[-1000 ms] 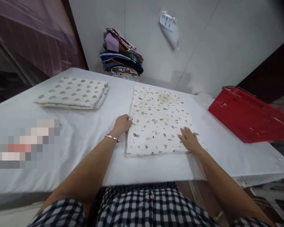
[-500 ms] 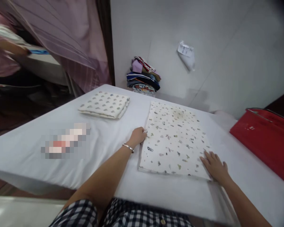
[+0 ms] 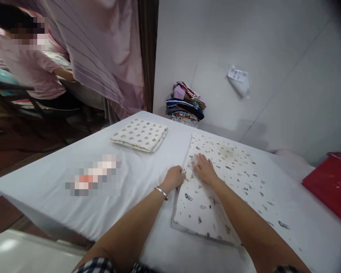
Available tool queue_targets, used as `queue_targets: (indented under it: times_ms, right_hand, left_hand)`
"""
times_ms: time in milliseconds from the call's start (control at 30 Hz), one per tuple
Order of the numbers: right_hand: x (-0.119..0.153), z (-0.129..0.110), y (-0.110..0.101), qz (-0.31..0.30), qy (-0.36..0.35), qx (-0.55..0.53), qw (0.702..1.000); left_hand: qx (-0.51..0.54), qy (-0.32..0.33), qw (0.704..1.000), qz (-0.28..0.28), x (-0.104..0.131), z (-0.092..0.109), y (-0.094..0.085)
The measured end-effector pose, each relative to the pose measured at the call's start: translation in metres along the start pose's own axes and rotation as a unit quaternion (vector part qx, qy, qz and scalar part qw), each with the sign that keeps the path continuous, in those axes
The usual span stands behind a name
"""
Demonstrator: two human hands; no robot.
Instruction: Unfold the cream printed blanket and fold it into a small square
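Observation:
A white cloth with small scattered prints (image 3: 199,216) lies folded flat in layers on the white-covered table. My left hand (image 3: 174,178) is closed on its left edge, fingers pinching the fabric; a silver bracelet is on that wrist. Palm down, my right hand (image 3: 206,169) rests on the cloth near the same edge, fingers spread. My right forearm crosses the cloth and hides part of it. Prints also show to the right of that forearm. A faint brownish patch marks the far part of the cloth.
A second folded cloth with grey motifs (image 3: 142,135) lies left on the table (image 3: 142,172), behind a blurred-out item (image 3: 92,176). A red bag (image 3: 332,185) is at the right edge. Folded fabrics (image 3: 184,104) are stacked by the wall. A person (image 3: 42,72) sits beyond the curtain (image 3: 102,49).
My right hand has moved from the cloth's near right corner to its left part, beside my left hand. My left hand keeps its hold. The view has turned slightly left.

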State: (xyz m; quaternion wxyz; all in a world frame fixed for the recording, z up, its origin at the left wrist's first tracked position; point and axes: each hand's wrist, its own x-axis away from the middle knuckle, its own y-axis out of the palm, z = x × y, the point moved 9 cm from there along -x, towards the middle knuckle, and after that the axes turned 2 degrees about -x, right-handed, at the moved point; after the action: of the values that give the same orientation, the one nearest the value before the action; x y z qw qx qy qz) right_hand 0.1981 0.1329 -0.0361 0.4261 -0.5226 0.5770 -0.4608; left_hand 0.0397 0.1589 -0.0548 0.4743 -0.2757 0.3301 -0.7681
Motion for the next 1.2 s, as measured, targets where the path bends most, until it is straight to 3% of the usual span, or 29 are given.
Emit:
queue_targets:
  times_ms: [167,267,400,533,667,733,900,1033,1200]
  right_hand:
    - [-0.012,0.035,0.021,-0.048,0.064,0.012,0.997]
    - [-0.019,0.027,0.013,-0.036,0.059,0.026,0.997]
    - [-0.044,0.003,0.003,-0.018,-0.007,0.02,1.0]
    - [-0.061,0.02,0.023,-0.053,0.009,0.02,0.998]
    - [-0.063,0.034,0.031,-0.048,0.024,0.015,0.998]
    - [-0.064,0.031,0.025,-0.044,0.019,-0.007,0.999]
    - [-0.087,0.023,-0.017,0.034,0.029,-0.055,0.998]
    - [-0.115,0.028,-0.016,-0.017,0.117,-0.081,0.99]
    - [-0.127,0.021,0.003,-0.084,0.133,-0.097,0.983]
  left_hand:
    - [-0.008,-0.005,1.0,-0.013,0.001,-0.001,0.003]
    - [-0.026,-0.008,0.999,-0.019,0.0,-0.001,0.005]
    - [-0.045,-0.007,0.999,-0.015,0.0,0.0,0.007]
    - [-0.039,-0.011,0.999,-0.022,0.001,-0.002,0.008]
    - [-0.035,-0.014,0.999,-0.019,0.001,-0.002,0.008]
    - [-0.04,-0.013,0.999,-0.018,0.001,-0.002,0.009]
    - [-0.054,-0.007,0.998,-0.024,0.002,0.001,0.011]
    - [-0.051,0.001,0.998,-0.023,0.002,0.001,0.012]
    - [-0.052,0.006,0.998,-0.025,0.001,0.001,0.013]
